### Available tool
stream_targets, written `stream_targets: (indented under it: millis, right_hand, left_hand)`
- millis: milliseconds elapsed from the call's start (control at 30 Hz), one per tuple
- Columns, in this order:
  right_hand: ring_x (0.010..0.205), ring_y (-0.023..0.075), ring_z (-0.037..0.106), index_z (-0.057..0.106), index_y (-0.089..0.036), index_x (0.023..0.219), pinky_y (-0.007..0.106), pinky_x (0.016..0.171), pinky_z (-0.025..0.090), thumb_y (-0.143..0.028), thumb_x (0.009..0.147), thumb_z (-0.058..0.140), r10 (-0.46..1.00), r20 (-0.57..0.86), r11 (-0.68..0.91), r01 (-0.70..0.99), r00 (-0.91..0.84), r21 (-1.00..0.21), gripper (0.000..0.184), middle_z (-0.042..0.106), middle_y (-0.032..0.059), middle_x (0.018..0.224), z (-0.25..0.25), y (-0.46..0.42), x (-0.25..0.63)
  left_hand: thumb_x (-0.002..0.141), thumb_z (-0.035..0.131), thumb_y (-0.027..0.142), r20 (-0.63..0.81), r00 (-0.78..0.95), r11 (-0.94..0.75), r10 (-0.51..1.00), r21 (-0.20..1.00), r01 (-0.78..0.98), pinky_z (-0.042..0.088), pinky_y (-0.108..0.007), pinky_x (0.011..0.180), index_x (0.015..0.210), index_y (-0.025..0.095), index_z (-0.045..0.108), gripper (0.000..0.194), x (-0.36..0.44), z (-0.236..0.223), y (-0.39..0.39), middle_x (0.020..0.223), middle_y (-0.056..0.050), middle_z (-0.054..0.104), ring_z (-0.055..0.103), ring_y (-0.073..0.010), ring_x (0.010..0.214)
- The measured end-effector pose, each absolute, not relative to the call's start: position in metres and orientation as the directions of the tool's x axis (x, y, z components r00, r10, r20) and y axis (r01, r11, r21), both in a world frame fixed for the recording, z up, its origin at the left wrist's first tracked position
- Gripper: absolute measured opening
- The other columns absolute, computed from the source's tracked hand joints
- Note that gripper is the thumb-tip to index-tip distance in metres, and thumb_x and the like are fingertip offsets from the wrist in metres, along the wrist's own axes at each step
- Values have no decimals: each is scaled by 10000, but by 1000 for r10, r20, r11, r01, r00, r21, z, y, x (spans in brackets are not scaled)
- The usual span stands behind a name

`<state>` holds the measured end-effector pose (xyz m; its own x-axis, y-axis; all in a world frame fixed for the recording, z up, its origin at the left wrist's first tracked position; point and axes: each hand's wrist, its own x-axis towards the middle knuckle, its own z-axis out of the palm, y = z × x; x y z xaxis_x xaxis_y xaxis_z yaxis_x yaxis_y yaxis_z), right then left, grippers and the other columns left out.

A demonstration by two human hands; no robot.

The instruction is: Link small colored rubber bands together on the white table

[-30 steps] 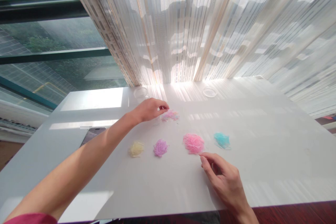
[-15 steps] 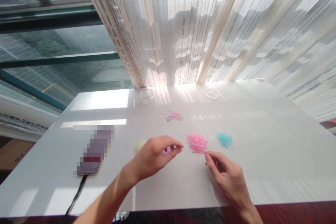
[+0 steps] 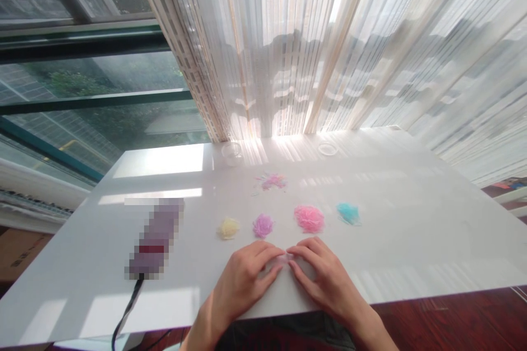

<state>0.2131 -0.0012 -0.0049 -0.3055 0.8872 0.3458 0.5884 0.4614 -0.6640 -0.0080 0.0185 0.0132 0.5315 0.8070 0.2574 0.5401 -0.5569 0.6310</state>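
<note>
My left hand (image 3: 253,271) and my right hand (image 3: 319,269) are over the near part of the white table (image 3: 411,230), fingertips almost meeting. On each hand the fingers are curved, and a small gap shows between thumb and forefinger. I can make out nothing held in them. Just beyond the hands lie small heaps of thin, short pieces: a yellow heap (image 3: 228,228), a purple heap (image 3: 263,225), a larger pink heap (image 3: 309,219) and a turquoise heap (image 3: 348,213). Farther back is a loose scatter of mixed pastel pieces (image 3: 272,181).
A blurred-out phone (image 3: 154,241) with a black cable (image 3: 127,307) lies on the left. Two clear round dishes or lids stand at the back, a left one (image 3: 231,151) and a right one (image 3: 328,149). A striped sheer curtain (image 3: 280,66) hangs behind the table, beside a window (image 3: 102,77).
My left hand has drawn back from above the purple heap, uncovering it and the yellow one. My right hand has moved left from beside the pink heap, so the fingertips now nearly meet.
</note>
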Motion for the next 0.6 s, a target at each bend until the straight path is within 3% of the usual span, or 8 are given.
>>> stream_targets:
  millis: [233, 433, 600]
  right_hand:
    - [930, 226, 659, 678, -242, 1141, 372, 821, 598, -175, 988, 585, 885, 337, 465, 598, -320, -653, 192, 658, 74, 1010, -4, -3, 213]
    - [920, 227, 654, 688, -242, 1132, 380, 817, 595, -221, 987, 631, 881, 345, 473, 614, -324, -632, 157, 652, 70, 1006, -6, -3, 212]
    - [901, 218, 655, 710, -244, 1084, 366, 798, 591, -230, 1001, 625, 878, 359, 477, 616, -316, -627, 120, 657, 62, 978, -7, -2, 211]
  left_hand:
    - [976, 597, 205, 307, 423, -511, 852, 665, 545, 592, -294, 710, 1132, 225, 693, 185, -10, 3, 11, 950, -44, 747, 651, -157, 677]
    - [964, 611, 212, 337, 415, -534, 845, 583, 612, 603, -327, 774, 1102, 234, 711, 172, -1, 4, 8, 953, -61, 728, 713, -213, 853]
    - [997, 587, 246, 327, 401, -517, 856, 548, 657, 591, -342, 746, 959, 241, 714, 133, 2, 3, 5, 893, -52, 705, 693, -210, 793]
